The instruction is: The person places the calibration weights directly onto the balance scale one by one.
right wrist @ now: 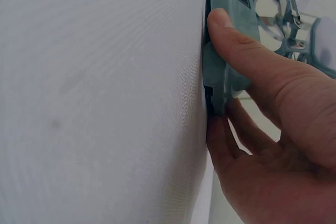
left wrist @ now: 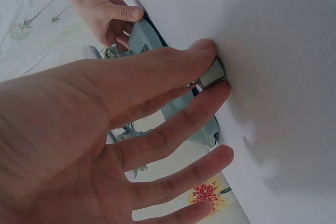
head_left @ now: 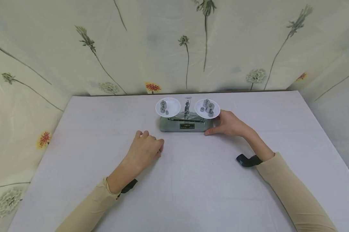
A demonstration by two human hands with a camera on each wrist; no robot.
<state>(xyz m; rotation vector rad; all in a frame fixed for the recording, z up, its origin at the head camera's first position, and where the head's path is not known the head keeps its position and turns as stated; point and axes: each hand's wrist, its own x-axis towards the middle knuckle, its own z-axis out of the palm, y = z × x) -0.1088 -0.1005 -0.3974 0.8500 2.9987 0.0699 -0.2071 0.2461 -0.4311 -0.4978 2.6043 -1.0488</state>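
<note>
A pale green balance scale (head_left: 174,126) stands near the table's far edge in the head view. Its left white pan (head_left: 173,104) carries several metal weights, as does its right white pan (head_left: 216,111). My right hand (head_left: 230,124) grips the right end of the base, thumb along the front; the right wrist view shows its other fingers around the end. Nearer to me and left of the scale, my left hand (head_left: 143,149) is low over the table. Between its thumb and index finger it pinches a small metal weight (left wrist: 213,74), which the head view hides.
A white cloth covers the table (head_left: 191,183). Behind it hangs a flower-patterned curtain (head_left: 162,48), which also runs along both sides. Dark wrist devices, one being the black strap piece (head_left: 247,160), stick out beside both sleeves.
</note>
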